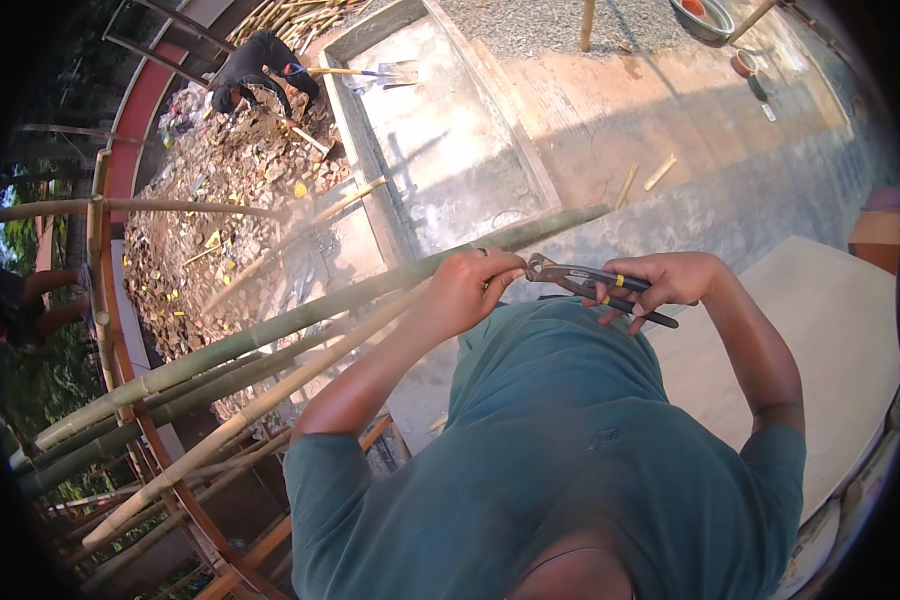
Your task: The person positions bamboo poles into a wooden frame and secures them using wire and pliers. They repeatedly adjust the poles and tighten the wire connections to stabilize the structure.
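My right hand (pixel 678 279) is closed around the dark handles of a pair of end-cutting pincers (pixel 570 273), which have yellow bands. Their jaws point left, toward the fingertips of my left hand (pixel 470 287). Thumb and forefinger of that hand are pinched together right beside the jaws. Whatever lies between them is too small or hidden to make out. Just beyond my left hand runs a thick green bamboo pole (pixel 300 323), slanting from lower left to upper right. A tan pole (pixel 260 405) lies nearer, passing by my left forearm.
A person in dark clothes (pixel 260 70) bends over a rubble heap (pixel 210 240) at the far left. Beside them is a shovel (pixel 398 72). A low-walled concrete bay (pixel 530 150) lies ahead. At right is a pale board (pixel 800 350); a tub (pixel 705 22) stands far right.
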Demonstrator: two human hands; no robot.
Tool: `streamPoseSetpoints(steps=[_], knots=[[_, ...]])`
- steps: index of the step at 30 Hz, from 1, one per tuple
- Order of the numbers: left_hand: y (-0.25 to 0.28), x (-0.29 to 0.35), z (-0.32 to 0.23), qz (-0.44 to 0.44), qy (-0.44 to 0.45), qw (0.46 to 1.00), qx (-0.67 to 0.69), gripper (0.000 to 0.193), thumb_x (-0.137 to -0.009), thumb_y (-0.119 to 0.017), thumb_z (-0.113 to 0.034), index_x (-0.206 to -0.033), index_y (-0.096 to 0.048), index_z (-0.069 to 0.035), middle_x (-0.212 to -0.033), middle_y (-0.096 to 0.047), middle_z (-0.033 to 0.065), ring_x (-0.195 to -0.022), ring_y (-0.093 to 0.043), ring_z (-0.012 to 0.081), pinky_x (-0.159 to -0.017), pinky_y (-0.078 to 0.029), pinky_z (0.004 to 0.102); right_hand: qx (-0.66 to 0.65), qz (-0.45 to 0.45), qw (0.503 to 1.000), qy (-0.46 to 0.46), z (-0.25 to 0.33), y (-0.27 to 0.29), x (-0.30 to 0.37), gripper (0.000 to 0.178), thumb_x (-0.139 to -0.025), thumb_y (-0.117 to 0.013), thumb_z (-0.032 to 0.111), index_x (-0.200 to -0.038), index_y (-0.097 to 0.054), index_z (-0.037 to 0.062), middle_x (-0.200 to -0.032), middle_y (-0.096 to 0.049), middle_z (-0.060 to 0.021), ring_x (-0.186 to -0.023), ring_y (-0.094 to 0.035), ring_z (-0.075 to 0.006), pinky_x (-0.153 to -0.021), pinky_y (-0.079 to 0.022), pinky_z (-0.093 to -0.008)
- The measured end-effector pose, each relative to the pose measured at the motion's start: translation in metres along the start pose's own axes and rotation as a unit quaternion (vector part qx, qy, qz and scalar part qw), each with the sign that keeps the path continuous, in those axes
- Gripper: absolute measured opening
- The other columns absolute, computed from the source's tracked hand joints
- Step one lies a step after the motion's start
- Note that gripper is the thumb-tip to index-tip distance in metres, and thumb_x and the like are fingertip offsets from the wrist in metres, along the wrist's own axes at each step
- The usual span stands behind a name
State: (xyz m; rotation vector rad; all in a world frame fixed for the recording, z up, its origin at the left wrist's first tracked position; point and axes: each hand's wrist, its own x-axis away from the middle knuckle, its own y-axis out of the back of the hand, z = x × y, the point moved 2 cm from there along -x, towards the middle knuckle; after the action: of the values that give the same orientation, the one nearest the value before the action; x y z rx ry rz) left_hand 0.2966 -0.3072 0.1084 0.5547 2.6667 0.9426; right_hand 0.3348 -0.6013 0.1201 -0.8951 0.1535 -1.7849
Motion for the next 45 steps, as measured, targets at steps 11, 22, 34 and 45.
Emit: streamPoseSetpoints(steps=[11, 22, 34, 45], knots=[[-0.008, 0.008, 0.011, 0.038, 0.205, 0.967, 0.149, 0.022, -0.095, -0.066, -0.023, -0.101, -0.071, -0.003, -0.067, -0.057, 0.0063, -0.058, -0.054, 0.0155, -0.058, -0.046, 0.0340, 0.326, -0.083, 0.941, 0.045, -0.003, 0.001, -0.002, 0.025, -0.079, -0.057, 0.002, -0.103, -0.063, 0.0051, -0.100, -0.066, -0.0139, -0.097, -0.061, -0.0330, -0.085, -0.048, -0.0414], [-0.024, 0.017, 0.023, 0.144, 0.185, 0.964, 0.129, 0.020, -0.095, -0.068, -0.025, -0.099, -0.070, -0.005, -0.058, -0.049, 0.0041, -0.052, -0.042, 0.0118, -0.053, -0.037, 0.0319, 0.256, -0.110, 0.956, -0.088, -0.027, -0.001, -0.010, 0.053, -0.073, -0.053, -0.003, -0.121, -0.070, 0.0116, -0.108, -0.069, -0.0100, -0.091, -0.062, -0.0207, -0.082, -0.049, -0.0369], [-0.022, 0.011, 0.026, 0.155, 0.191, 0.966, 0.080, 0.022, -0.093, -0.070, -0.025, -0.104, -0.070, -0.006, -0.080, -0.066, 0.0127, -0.070, -0.063, 0.0216, -0.067, -0.048, 0.0362, 0.348, -0.199, 0.916, 0.007, -0.038, -0.008, -0.019, 0.031, -0.075, -0.055, -0.003, -0.099, -0.074, 0.0057, -0.088, -0.070, -0.0105, -0.082, -0.065, -0.0215, -0.075, -0.050, -0.0349], [-0.040, -0.001, 0.055, 0.205, 0.168, 0.964, -0.031, 0.024, -0.093, -0.067, -0.032, -0.107, -0.071, -0.012, -0.091, -0.070, 0.0155, -0.082, -0.068, 0.0334, -0.074, -0.051, 0.0404, 0.299, -0.163, 0.939, 0.052, -0.092, 0.023, -0.051, 0.023, -0.079, -0.058, 0.007, -0.099, -0.070, 0.0060, -0.097, -0.070, -0.0089, -0.095, -0.064, -0.0217, -0.089, -0.048, -0.0350]])
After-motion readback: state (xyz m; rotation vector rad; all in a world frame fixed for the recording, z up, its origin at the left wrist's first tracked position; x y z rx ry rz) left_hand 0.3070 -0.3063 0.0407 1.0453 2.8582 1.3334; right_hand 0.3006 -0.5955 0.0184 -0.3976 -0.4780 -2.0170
